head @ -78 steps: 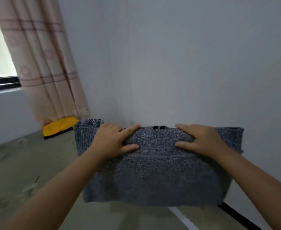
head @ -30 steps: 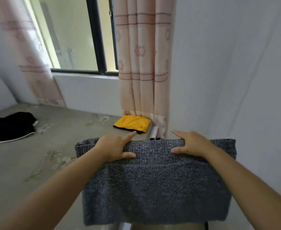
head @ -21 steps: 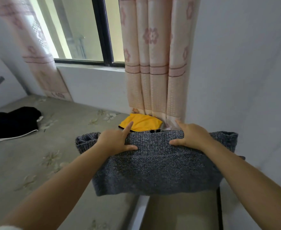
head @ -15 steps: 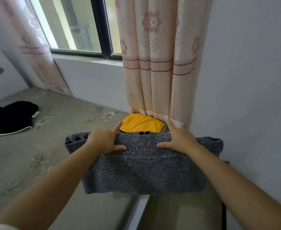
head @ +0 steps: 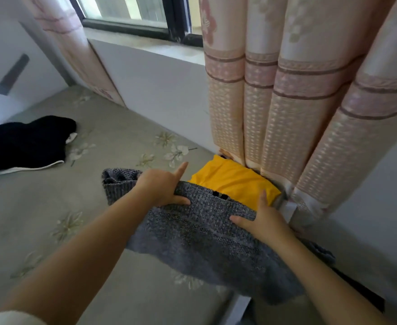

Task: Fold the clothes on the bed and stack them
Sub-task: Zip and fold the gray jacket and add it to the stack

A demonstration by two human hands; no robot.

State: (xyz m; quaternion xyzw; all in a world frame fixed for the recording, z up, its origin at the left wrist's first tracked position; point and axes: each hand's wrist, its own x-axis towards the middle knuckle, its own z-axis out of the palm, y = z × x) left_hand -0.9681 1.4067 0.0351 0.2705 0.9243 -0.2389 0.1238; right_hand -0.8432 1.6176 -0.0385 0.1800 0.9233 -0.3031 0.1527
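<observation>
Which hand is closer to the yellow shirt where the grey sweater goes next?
The right hand. It grips the folded grey knit sweater beside the folded yellow garment by the curtain; the left hand holds the edge farther away, so probably follows.

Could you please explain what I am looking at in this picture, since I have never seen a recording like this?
There is no machine here. A person wears a wide-angle camera on the head, which looks forward and down, so the single picture shows their own two bare arms reaching out over a bed.

Both hands hold a folded grey knitted sweater. The left hand grips its far edge with the thumb on top and the forefinger pointing ahead; the right hand grips the same edge further right.

Just beyond the sweater a folded yellow garment lies on the bed sheet, at the foot of the pink curtain. A black garment, still unfolded, lies further off to the left. The window is behind.

The sweater seems headed for the yellow garment, though that is only a guess.
</observation>
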